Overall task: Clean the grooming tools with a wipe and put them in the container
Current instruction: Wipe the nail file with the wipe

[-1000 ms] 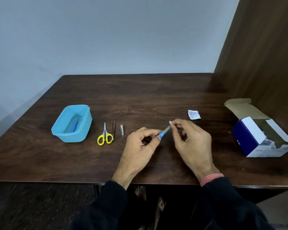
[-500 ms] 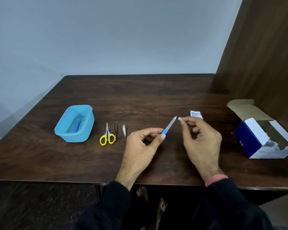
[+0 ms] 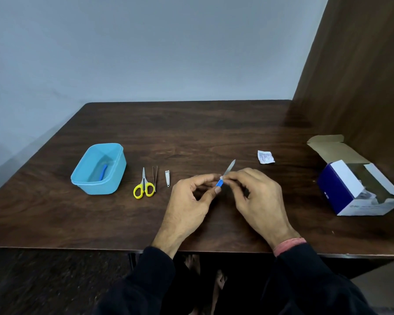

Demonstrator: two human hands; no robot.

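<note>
My left hand [image 3: 189, 201] pinches the blue handle of a metal nail file [image 3: 228, 171], its blade pointing up and to the right. My right hand [image 3: 257, 196] holds a small white wipe [image 3: 222, 177] between its fingertips, pressed on the file just above the handle. Most of the wipe is hidden by the fingers. A light blue container [image 3: 110, 176] stands at the left with a blue tool [image 3: 103, 172] lying inside. Between it and my hands lie yellow-handled scissors [image 3: 143, 187], tweezers [image 3: 155, 179] and a nail clipper [image 3: 167, 178].
A torn white wipe wrapper [image 3: 265, 157] lies beyond my right hand. An open blue and white cardboard box [image 3: 355, 189] sits at the table's right edge beside a brown wall panel. The dark wooden table [image 3: 191, 133] ends close to my body.
My right hand slid the wipe off the file's tip, then came back down the blade to the handle end. The file now stands steeper.
</note>
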